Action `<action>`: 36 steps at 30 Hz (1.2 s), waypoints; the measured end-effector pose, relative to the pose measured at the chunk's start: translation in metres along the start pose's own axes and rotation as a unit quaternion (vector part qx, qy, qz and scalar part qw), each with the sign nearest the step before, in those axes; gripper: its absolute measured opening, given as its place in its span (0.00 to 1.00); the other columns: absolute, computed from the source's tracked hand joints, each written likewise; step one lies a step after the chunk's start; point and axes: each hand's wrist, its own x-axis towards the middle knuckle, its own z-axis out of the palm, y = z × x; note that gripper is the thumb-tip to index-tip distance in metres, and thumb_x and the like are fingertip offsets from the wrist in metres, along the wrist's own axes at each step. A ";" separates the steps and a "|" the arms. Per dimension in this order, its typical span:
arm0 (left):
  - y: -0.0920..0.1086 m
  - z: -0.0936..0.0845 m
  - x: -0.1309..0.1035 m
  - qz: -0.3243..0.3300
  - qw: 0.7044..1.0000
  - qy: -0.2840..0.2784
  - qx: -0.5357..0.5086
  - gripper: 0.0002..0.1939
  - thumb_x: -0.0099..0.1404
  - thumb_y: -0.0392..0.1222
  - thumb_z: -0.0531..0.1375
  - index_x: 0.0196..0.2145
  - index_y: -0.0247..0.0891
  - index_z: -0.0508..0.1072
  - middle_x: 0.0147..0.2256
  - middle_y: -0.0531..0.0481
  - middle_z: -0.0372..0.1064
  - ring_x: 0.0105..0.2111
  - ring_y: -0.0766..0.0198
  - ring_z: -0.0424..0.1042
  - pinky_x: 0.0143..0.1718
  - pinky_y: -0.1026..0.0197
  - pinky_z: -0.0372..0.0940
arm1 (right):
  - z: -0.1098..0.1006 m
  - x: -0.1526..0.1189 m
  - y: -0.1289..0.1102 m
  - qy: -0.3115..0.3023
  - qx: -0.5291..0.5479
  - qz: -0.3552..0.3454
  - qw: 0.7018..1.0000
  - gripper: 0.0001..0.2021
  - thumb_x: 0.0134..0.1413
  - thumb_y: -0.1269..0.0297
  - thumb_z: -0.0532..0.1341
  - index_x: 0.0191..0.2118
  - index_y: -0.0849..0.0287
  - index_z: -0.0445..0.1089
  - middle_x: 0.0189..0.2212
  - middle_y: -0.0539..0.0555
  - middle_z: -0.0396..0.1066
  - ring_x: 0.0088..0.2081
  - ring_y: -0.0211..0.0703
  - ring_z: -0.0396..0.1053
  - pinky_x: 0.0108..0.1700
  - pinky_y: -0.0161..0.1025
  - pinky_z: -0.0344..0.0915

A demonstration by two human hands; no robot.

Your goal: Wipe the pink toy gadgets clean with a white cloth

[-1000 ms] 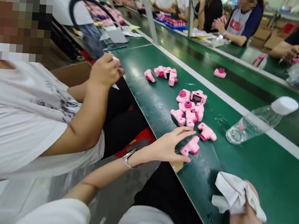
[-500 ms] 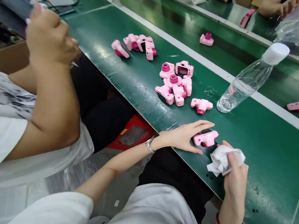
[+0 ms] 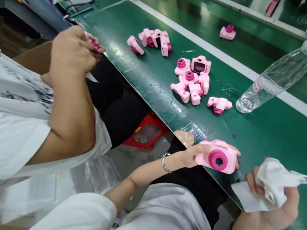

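Note:
My left hand (image 3: 192, 156) is closed round a pink toy camera (image 3: 217, 157), raised over the bench's near edge with its magenta lens facing me. Most of the fingers are hidden behind the camera. To the right, my right hand (image 3: 274, 206) grips a crumpled white cloth (image 3: 272, 184), with one end sticking out past the fingers. The cloth and the camera are apart. Beyond my left hand, a single pink toy camera (image 3: 219, 104) lies lens down on the green bench (image 3: 155, 90). Several more pink cameras (image 3: 189, 77) sit bunched together to its left.
A clear water bottle (image 3: 273, 75) with a white cap stands at the right. Another group of pink cameras (image 3: 155, 39) lies farther back. At the left, a co-worker's hand (image 3: 73, 52) holds a small pink thing. A red crate (image 3: 146, 132) is under the bench.
My left hand has grasped the camera from the bench and lifted it, turning its lens toward me. My right hand has moved right with the cloth. The co-worker's hand has come down.

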 end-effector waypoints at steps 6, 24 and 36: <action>-0.005 0.009 -0.002 0.042 0.995 0.095 -0.003 0.37 0.54 0.72 0.64 0.43 0.33 0.79 0.39 0.42 0.79 0.43 0.51 0.77 0.46 0.56 0.69 | 0.027 0.004 0.018 -0.083 -0.330 -0.181 0.923 0.07 0.60 0.60 0.64 0.35 0.56 0.75 0.31 0.50 0.70 0.31 0.37 0.68 0.31 0.35 0.63; 0.002 0.007 0.012 0.112 0.971 0.164 0.132 0.48 0.56 0.83 0.49 0.48 0.35 0.77 0.54 0.39 0.73 0.55 0.46 0.72 0.58 0.51 0.64 | 0.021 -0.033 0.011 0.083 -0.325 -0.282 0.899 0.18 0.54 0.68 0.68 0.51 0.47 0.77 0.32 0.50 0.73 0.32 0.41 0.67 0.34 0.41 0.62; 0.009 0.020 0.026 0.052 0.967 0.237 -0.073 0.40 0.57 0.75 0.56 0.46 0.34 0.75 0.36 0.45 0.75 0.35 0.59 0.71 0.40 0.59 0.66 | 0.035 -0.025 0.048 -0.073 -0.533 -0.466 0.702 0.09 0.60 0.73 0.63 0.43 0.54 0.77 0.56 0.58 0.67 0.60 0.56 0.64 0.56 0.55 0.66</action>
